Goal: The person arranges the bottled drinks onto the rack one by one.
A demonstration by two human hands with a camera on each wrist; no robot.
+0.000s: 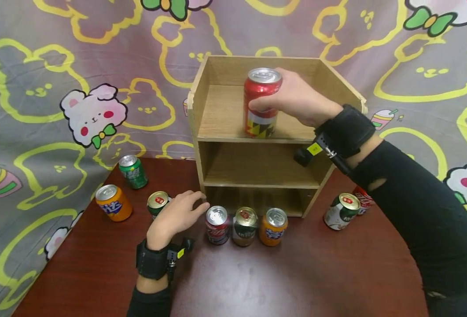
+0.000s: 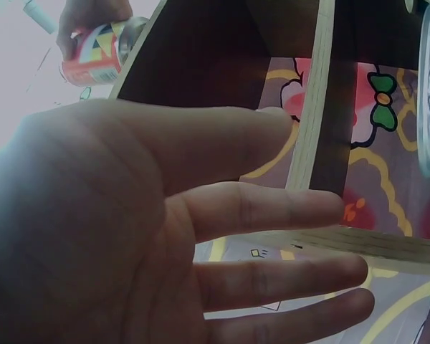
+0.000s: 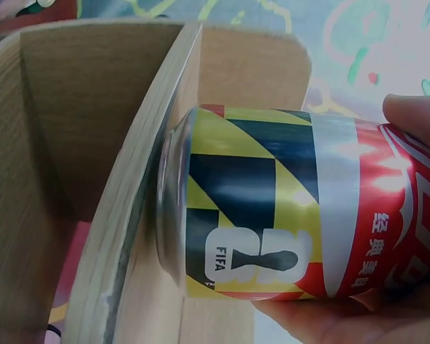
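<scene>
My right hand [image 1: 292, 94] grips a red can [image 1: 260, 102] with a yellow and black check band, its base on the front of the top shelf of a small wooden shelf unit [image 1: 221, 121]. The right wrist view shows the same red can [image 3: 301, 240] close up, its bottom against the shelf board [image 3: 140, 215], my thumb and palm around it. My left hand [image 1: 175, 215] rests on the brown table [image 1: 277, 277] with fingers straight, beside a green can [image 1: 158, 203] and a red can [image 1: 217, 224]. In the left wrist view the left hand [image 2: 222, 244] holds nothing.
Three cans stand in a row before the shelf unit: red, green [image 1: 245, 226] and orange [image 1: 273, 226]. An orange can [image 1: 112, 202] and a green can [image 1: 132, 171] stand at the left. Two more cans [image 1: 342, 211] lie at the right. A cartoon-print cloth [image 1: 59, 88] hangs behind.
</scene>
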